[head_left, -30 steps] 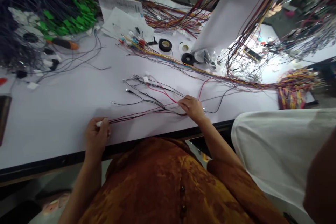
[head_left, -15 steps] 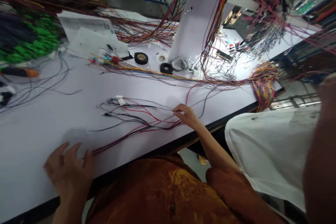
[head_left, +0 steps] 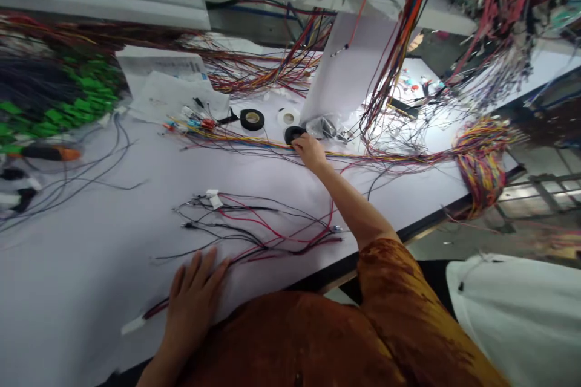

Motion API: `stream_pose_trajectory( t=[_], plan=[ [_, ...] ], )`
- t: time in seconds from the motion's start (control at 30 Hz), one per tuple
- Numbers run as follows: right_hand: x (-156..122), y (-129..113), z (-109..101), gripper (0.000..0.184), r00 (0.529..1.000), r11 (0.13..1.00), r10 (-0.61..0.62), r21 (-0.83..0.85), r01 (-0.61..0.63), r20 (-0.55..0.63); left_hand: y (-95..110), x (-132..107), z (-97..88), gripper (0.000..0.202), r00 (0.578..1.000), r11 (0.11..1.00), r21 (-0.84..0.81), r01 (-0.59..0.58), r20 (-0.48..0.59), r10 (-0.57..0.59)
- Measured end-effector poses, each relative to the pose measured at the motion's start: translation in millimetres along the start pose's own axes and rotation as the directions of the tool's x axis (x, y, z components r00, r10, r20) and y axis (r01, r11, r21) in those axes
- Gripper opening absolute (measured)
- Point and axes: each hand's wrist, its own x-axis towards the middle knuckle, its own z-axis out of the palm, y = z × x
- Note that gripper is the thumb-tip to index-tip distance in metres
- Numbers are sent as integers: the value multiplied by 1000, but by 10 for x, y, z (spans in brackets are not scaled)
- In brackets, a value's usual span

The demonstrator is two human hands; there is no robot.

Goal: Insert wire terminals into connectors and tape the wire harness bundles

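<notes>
- Orange sleeve: it covers the person's right upper arm, and the same mottled cloth fills the bottom edge of the view.
- Left hand: spread, palm down and flat on the table, empty, just beside a red-and-black wire pair.
- White connector: it ends that pair, lying on the table near the table's front edge, left of the left hand.
- Loose harness: black and red wires lying in a tangle between the two hands, with a white tag at its far end.
- Right hand: reaching across the table, fingers pressed together on the near edge of a black tape roll. From here I cannot tell if it is a true pinch.
- Wire run: yellow, blue and black strands passing just under the right hand, leading to a colored wire coil at the table's right end.
- Other tape: a second black roll sits beyond the hand, beside a white roll.
- Plastic bag: just right of the touched roll.
- Papers: farther left, with green connectors and an orange-handled screwdriver beyond them.
</notes>
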Motion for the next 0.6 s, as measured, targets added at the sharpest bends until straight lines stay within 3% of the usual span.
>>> stream_pose_trajectory(
  t=[0.13, 0.4, 0.53, 0.6],
  plan=[
    [323, -314, 81, 31, 994, 993, -67, -95, 75, 88, 31, 21, -16, 43, 1000, 1000, -2, 3, -2, -3],
    [673, -639, 167, 24, 979, 995, -85, -41, 94, 185, 46, 27, -23, 44, 1000, 999, 37, -5, -27, 6],
    [789, -707, 20, 23, 961, 989, -145, 63, 134, 236, 49, 28, -26, 47, 1000, 998, 69, -10, -26, 12],
    [881, -699, -169, 20, 973, 967, -180, 210, 148, 145, 59, 35, -33, 49, 1000, 998, 64, -7, -14, 7]
  ],
)
